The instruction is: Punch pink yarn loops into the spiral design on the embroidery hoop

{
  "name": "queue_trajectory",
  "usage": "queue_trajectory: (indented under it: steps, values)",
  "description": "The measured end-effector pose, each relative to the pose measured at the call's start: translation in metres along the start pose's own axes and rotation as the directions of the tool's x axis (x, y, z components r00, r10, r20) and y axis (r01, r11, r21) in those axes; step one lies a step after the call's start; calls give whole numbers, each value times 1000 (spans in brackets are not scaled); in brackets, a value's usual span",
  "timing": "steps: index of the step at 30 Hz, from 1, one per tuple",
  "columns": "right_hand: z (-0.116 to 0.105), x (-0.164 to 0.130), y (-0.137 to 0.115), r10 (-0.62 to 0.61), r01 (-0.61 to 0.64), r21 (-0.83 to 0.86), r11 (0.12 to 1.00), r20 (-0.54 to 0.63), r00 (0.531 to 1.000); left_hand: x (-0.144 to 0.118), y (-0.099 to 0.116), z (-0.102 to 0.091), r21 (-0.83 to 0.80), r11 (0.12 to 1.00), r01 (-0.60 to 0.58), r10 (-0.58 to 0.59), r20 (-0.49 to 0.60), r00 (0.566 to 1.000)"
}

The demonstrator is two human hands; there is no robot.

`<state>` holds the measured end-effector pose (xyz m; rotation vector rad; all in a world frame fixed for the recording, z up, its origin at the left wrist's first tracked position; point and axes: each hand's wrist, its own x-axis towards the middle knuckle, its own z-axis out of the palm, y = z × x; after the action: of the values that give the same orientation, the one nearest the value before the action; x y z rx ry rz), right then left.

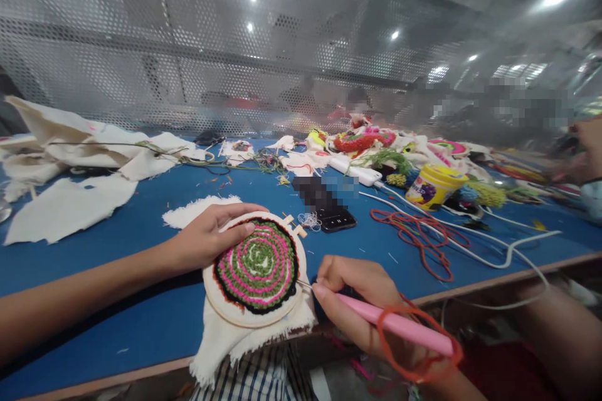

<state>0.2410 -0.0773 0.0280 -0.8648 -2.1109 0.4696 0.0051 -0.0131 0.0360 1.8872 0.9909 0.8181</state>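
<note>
My left hand (219,238) grips hooped embroidery (258,263) at near edge of worktop (141,326). Right of embroidery, my right hand (360,294) grips pink needle tool (399,323), orange yarn (414,379) looped round it, tip at black border (263,311). Looks like edge-stitching step; next move calls for slack yarn.

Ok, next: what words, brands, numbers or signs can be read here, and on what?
No text can be read with certainty.
Yellow tub: label too small and blurred.
Black phone: screen marks too small, partly pixelated.
Pink-handled tool: no lettering visible.
</note>
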Motion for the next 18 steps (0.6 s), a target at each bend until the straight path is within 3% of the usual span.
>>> queue_trajectory:
  steps: [3,7,14,18]
  values:
    - [6,6,1,-34,36,-35,999,71,997,0,2,1,-45,999,13,-13,2,1000]
    - [11,5,2,-58,60,-39,997,46,997,0,0,1,-34,999,-8,8,13,1000]
    - [5,-6,-3,-57,60,12,998,-165,985,-1,-2,-1,56,998,-37,37,8,999]
    - [3,-7,-7,-85,90,12,996,-219,972,-1,-3,-1,38,999,-37,36,16,999]
